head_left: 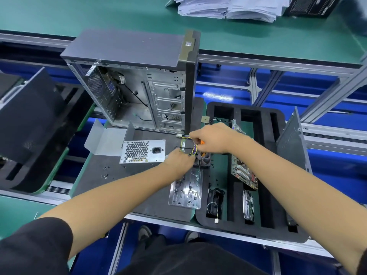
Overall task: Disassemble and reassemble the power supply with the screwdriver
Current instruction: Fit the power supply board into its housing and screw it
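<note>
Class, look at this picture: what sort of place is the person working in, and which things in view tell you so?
Probably a computer assembly or repair line in a factory. Signs: an opened PC case standing on a conveyor pallet, a black foam tray with slots holding a motherboard, and long green-topped workbenches.

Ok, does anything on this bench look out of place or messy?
A few loose screws lie scattered on the dark mat left of the power supply, outside the clear plastic tray. Easy to lose.
</note>
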### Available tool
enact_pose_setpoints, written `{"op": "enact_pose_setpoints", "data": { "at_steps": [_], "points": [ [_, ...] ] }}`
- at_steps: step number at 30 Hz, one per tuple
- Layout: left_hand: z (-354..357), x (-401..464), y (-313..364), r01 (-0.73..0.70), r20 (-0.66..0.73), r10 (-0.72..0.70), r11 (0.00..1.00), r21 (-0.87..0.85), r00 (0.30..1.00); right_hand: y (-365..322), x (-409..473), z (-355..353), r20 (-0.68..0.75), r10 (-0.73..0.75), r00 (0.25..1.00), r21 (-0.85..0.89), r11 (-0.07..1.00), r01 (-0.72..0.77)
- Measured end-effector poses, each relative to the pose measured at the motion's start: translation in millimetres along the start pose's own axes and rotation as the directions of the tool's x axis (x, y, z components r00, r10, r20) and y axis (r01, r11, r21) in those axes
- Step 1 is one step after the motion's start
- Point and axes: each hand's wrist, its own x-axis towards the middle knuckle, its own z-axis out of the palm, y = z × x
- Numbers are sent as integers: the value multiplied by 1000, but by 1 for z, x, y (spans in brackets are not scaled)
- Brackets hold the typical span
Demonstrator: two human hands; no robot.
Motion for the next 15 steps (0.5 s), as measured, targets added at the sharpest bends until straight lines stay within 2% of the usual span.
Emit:
{"op": "enact_pose_setpoints", "data": {
  "at_steps": [2,4,6,8,10,11,13,15],
  "points": [
    [-12,-7,-19,0,-103,-13,991,-134,995,1,5,-17,-46,0,999,6,1000,1],
    [-23,-19,-47,4,-206,-88,927,-375,975,1,12,-34,-105,1,994,6,1000,-1],
    [-25,-34,-77,26,-196,-203,755,-655,959,-3,21,-49,-160,-5,987,19,1000,8],
    [-16,-51,-102,23,-142,-288,502,-865,947,-9,32,-60,-203,-7,979,55,998,18],
    [0,-66,-121,19,-96,-366,298,-955,926,-19,44,-69,-229,-12,973,113,993,39],
    [8,-72,-128,35,-68,-400,245,-969,914,-24,51,-71,-237,-16,971,147,988,52],
    [25,-80,-136,62,-36,-436,209,-976,899,-34,62,-75,-254,-18,967,211,975,74],
    [36,-87,-141,67,-39,-449,219,-973,893,-43,73,-76,-266,-19,964,226,971,81]
  ]
}}
